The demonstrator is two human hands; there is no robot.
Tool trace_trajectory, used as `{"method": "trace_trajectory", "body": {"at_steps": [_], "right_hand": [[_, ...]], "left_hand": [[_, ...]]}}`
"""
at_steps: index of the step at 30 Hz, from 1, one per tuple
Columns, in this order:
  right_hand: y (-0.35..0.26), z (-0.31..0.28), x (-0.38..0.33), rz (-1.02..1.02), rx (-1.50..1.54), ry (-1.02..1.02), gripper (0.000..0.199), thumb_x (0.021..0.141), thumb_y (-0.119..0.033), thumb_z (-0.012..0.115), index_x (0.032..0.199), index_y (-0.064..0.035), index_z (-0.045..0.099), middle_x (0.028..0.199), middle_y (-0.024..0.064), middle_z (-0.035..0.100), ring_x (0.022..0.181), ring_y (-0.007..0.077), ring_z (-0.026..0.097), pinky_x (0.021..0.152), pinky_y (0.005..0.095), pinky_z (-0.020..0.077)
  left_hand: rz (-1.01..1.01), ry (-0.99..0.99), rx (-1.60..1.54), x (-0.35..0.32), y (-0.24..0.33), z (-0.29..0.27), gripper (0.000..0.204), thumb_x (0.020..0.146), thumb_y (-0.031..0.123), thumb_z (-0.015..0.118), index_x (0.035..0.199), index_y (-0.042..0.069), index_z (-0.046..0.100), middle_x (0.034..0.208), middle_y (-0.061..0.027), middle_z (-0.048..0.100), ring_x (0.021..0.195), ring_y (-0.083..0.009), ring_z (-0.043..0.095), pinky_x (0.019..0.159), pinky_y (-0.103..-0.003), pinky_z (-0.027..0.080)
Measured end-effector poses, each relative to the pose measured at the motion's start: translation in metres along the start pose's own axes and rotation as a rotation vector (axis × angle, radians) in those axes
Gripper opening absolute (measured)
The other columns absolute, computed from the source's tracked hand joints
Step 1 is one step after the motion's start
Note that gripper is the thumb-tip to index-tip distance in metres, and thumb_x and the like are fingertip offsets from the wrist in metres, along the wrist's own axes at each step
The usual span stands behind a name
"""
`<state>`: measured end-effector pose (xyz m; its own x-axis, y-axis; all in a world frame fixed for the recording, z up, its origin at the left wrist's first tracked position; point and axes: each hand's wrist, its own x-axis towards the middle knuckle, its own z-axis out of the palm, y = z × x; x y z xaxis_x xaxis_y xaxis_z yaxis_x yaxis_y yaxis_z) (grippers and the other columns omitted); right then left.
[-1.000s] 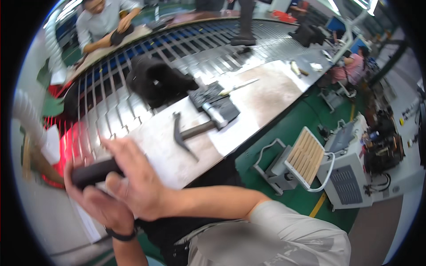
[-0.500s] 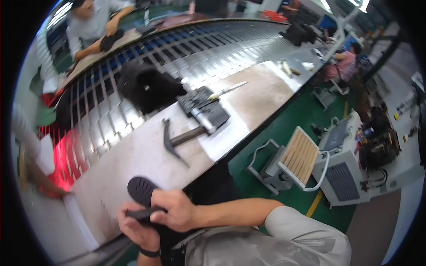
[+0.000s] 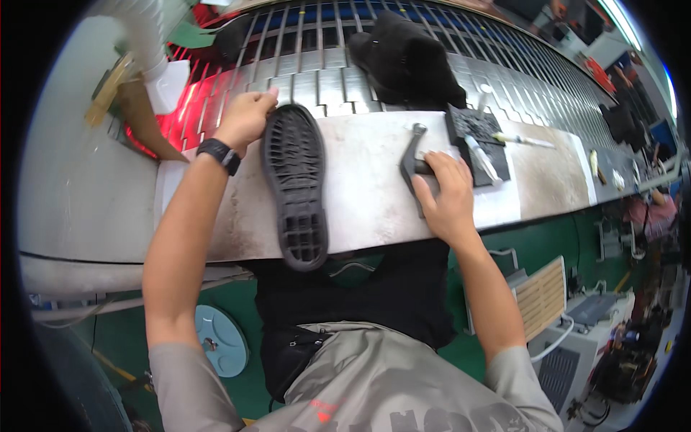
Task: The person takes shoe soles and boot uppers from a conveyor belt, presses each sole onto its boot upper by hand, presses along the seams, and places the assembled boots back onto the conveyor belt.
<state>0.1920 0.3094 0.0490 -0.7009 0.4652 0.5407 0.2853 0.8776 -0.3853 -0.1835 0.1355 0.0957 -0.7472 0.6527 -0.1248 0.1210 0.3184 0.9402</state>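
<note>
A black shoe sole (image 3: 295, 187) lies on the pale worktable (image 3: 363, 165), its gridded side up and its near end over the table's front edge. My left hand (image 3: 248, 119) is closed at the sole's far left edge; the fingertips are partly hidden. To the right, my right hand (image 3: 450, 191) closes over the handle of a hammer (image 3: 412, 160) with a long curved head. Just past that hand sits a dark block (image 3: 497, 147). On it rest a white pen-like tool (image 3: 482, 160) and a slim yellow-and-white tool (image 3: 522, 140).
Behind the table runs a slatted metal conveyor (image 3: 324, 75) bearing a black shoe-like bundle (image 3: 410, 61). A white hose nozzle (image 3: 167, 86) hangs at the left beside red light. Under the table is a round blue stool seat (image 3: 222, 342); a wooden-slatted stand (image 3: 541, 299) is at right.
My hands have separated. The sole now lies gridded side up on the table, and my right hand has moved right onto the hammer. The view has turned left.
</note>
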Motion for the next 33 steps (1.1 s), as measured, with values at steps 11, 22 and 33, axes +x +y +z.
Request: {"method": "trace_trajectory", "body": {"at_steps": [11, 22, 33], "right_hand": [[-0.010, -0.008, 0.007, 0.090, -0.003, -0.147, 0.053, 0.088, -0.015, 0.075, 0.137, 0.0026, 0.066, 0.142, 0.0214, 0.067, 0.138, 0.0423, 0.059, 0.124, 0.0576, 0.0321], [-0.016, -0.011, 0.006, 0.174, -0.046, -0.288, 0.062, 0.085, -0.027, 0.069, 0.137, 0.0071, 0.063, 0.139, 0.0261, 0.066, 0.134, 0.0460, 0.060, 0.124, 0.0628, 0.0286], [-0.021, -0.008, 0.016, 0.148, -0.022, -0.196, 0.059, 0.078, -0.017, 0.074, 0.133, 0.0039, 0.067, 0.137, 0.0234, 0.069, 0.131, 0.0456, 0.062, 0.121, 0.0609, 0.0328]], "left_hand": [[0.051, 0.400, 0.796, 0.167, -0.070, -0.104, 0.059, 0.095, 0.045, 0.072, 0.125, -0.006, 0.071, 0.124, -0.0330, 0.073, 0.122, -0.0478, 0.070, 0.107, -0.052, 0.054], [-0.135, 0.708, 0.972, 0.392, -0.001, -0.181, 0.093, 0.081, 0.066, 0.084, 0.138, -0.006, 0.068, 0.148, -0.0289, 0.063, 0.135, -0.0401, 0.065, 0.113, -0.046, 0.052], [0.070, 0.610, 1.088, 0.281, 0.013, -0.104, 0.077, 0.087, 0.038, 0.090, 0.146, 0.005, 0.052, 0.137, -0.0220, 0.062, 0.122, -0.0423, 0.070, 0.098, -0.052, 0.060]]}}
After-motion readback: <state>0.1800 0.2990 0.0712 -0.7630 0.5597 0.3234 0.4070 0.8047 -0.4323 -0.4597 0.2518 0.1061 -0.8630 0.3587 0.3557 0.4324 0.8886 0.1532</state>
